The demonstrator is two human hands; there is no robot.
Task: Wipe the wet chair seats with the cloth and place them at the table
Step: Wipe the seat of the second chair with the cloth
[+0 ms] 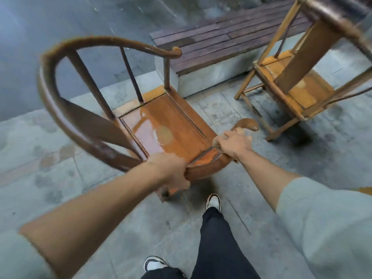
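A round-backed wooden chair (112, 93) stands tilted in front of me, its orange seat (171, 125) glossy with water. My left hand (171, 170) grips the near corner of the seat frame. My right hand (233, 143) grips the chair's right armrest near its curled end, with a small brownish cloth (239, 130) bunched under the fingers. A second wooden chair (298, 63) stands at the upper right, and its seat (308, 91) also shines wet.
A low bench (221, 41) with dark wooden slats on a concrete base sits behind the chairs. The ground is damp grey stone paving (60, 178). My legs and shoes (213, 202) are below the chair. A dark wet surface lies beyond the paving's edge at the upper left.
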